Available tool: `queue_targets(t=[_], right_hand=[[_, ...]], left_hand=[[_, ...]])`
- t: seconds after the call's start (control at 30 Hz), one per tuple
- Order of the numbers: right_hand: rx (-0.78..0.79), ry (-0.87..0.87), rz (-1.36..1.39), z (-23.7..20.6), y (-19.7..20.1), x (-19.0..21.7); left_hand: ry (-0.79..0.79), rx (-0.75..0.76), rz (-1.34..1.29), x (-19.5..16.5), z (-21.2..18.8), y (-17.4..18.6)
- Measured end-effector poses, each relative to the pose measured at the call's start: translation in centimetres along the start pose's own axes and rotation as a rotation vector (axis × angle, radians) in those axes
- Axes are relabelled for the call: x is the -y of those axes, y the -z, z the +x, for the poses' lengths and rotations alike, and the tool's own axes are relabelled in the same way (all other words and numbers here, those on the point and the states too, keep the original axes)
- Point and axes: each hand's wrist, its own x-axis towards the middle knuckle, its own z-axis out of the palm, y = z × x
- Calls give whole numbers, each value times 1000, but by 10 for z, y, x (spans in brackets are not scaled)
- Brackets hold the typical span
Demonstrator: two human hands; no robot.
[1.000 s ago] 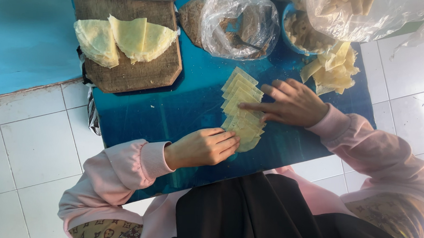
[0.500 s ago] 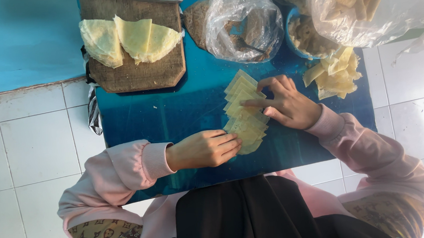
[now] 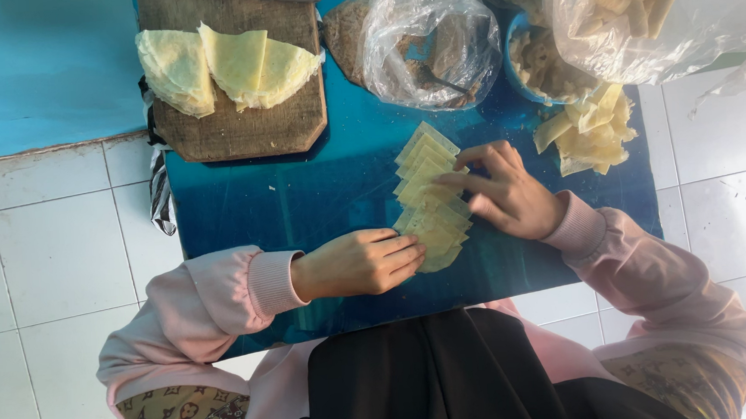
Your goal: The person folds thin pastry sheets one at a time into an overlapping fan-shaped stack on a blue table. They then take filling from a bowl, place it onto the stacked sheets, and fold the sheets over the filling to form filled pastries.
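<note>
A row of overlapping pale yellow dough squares [image 3: 423, 165] lies on the blue low table [image 3: 304, 205]. My left hand [image 3: 361, 263] rests at the near end of the row, fingertips on the lowest squares. My right hand [image 3: 503, 195] lies across the right side of the row, fingers spread on the middle squares. Neither hand lifts a piece.
A wooden board [image 3: 238, 123] at the far left carries folded thin yellow sheets [image 3: 226, 63]. A clear bag with brownish filling and a spoon [image 3: 427, 42] sits at the middle back. A loose pile of cut squares [image 3: 591, 129] and a large bag of pieces [image 3: 637, 12] lie at right. White floor tiles [image 3: 48, 255] surround the table.
My right hand has slid a little toward the near end along the row of squares. My left hand has stayed at the near end.
</note>
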Motion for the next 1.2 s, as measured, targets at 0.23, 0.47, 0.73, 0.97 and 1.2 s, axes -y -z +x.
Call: queue_targets(t=[0.23,0.47,0.73,0.97,1.2], right_hand=[[37,-184,355,-5,-10,-6],[81,-173,512,-3,-3,-11],[-2,-330,280,1,-10,-8],[70,-294,369,10,-11,-6],[114,-270,375,10,-6,-5]], left_hand=[[-1,4,4,0,1,1],[-1,6,22,2,3,1],[-5,-4,28,2,3,2],[0,-6,38,3,3,0],[-5,0,32,3,2,0]])
